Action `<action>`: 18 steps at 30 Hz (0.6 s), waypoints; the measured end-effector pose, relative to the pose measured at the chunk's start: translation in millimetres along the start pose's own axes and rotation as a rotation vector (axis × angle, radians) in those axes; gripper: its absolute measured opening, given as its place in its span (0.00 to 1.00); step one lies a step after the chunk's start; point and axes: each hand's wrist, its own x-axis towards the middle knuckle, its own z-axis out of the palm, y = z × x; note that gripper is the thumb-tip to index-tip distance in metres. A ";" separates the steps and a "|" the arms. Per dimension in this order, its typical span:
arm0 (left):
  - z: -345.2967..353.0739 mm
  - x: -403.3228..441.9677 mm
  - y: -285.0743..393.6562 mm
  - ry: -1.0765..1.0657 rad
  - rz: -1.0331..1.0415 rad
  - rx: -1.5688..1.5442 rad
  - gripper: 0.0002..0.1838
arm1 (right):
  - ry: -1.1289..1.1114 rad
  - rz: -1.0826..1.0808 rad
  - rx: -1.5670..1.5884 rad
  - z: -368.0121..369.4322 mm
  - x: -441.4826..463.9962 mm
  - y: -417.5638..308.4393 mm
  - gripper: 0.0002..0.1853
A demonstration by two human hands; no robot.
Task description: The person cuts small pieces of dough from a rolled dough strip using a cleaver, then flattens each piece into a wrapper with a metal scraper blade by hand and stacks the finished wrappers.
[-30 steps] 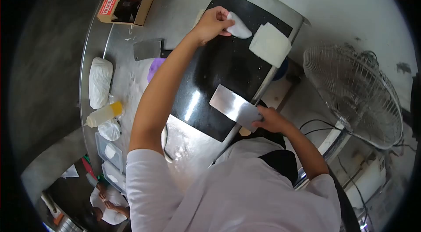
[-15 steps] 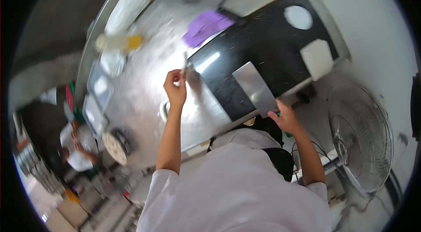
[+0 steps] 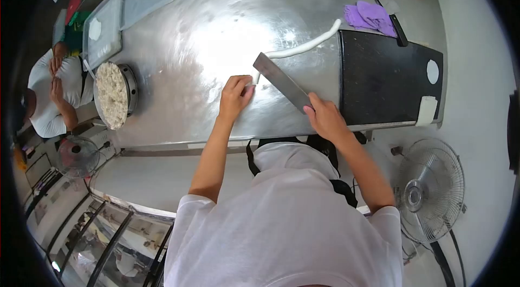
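Note:
A long white dough rope (image 3: 309, 46) lies curved on the metal table (image 3: 179, 97). My left hand (image 3: 236, 96) is closed in a pinch at the near, left end of the rope. My right hand (image 3: 326, 116) grips a cleaver (image 3: 281, 82) with a broad metal blade. The blade slants across the rope close to my left fingers and hides part of it. Whether its edge touches the dough I cannot tell.
At right is a black board (image 3: 384, 81) with a flat white dough round (image 3: 432, 72) and a folded white cloth (image 3: 426, 110). A purple cloth (image 3: 374, 17) and knife (image 3: 399, 29) lie behind. Left are a filling bowl (image 3: 112, 94), plastic trays (image 3: 102, 32) and another person (image 3: 49, 89).
My view has swung round. The cleaver has gone from over the black board to across the dough rope, beside my left hand. My right hand still holds it.

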 end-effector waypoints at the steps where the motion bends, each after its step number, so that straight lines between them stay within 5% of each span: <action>1: -1.2 -1.0 -1.7 0.012 -0.003 -0.009 0.13 | -0.046 0.028 -0.066 -2.0 5.1 -7.5 0.14; 8: 10.0 5.2 -10.8 0.086 0.046 0.020 0.15 | -0.157 0.115 -0.302 11.8 24.5 -17.0 0.12; 16: 27.2 21.4 24.9 0.225 -0.140 0.047 0.06 | -0.022 0.233 0.119 49.7 10.7 -7.8 0.14; 18: 40.4 28.4 43.9 0.315 -0.425 -0.473 0.05 | 0.167 0.230 0.199 39.1 -35.3 19.3 0.15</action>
